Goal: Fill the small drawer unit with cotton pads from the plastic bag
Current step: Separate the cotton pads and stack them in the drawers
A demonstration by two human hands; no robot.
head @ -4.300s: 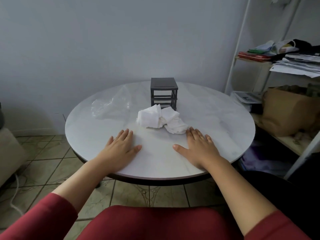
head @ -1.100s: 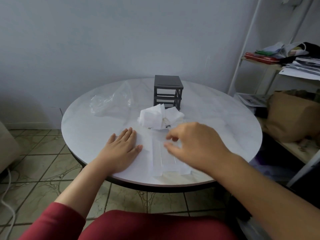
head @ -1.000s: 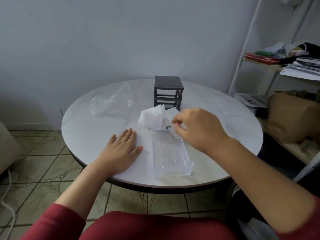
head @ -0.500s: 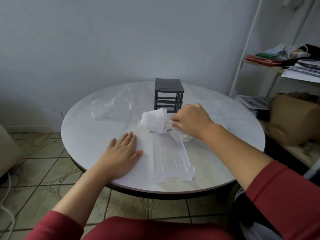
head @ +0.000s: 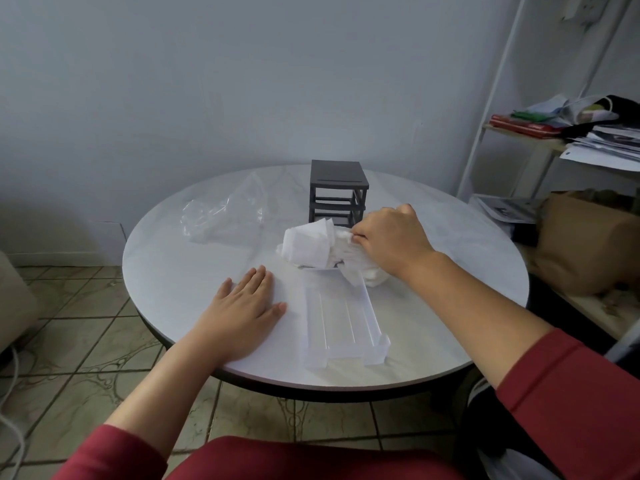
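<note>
A dark grey drawer unit (head: pixel 338 188) stands at the back of the round white table (head: pixel 194 278), its slots showing no drawers. In front of it lies a heap of white cotton pads (head: pixel 308 249). My right hand (head: pixel 389 237) reaches over the heap and pinches pads at its right side. A clear plastic drawer (head: pixel 341 323) lies on the table near the front edge, lengthwise toward me, with nothing in it. My left hand (head: pixel 240 315) rests flat on the table just left of the drawer. A crumpled clear plastic bag (head: pixel 225 216) lies at the back left.
A white shelf frame (head: pixel 491 109) stands at the right, carrying papers and books (head: pixel 588 133). Below them sits a brown bag (head: pixel 585 244). Tiled floor shows to the left of and under the table.
A clear drawer now lies on the table in front of me. My right hand left the table, swung over the drawer and took hold of the pad heap. My left hand stayed put.
</note>
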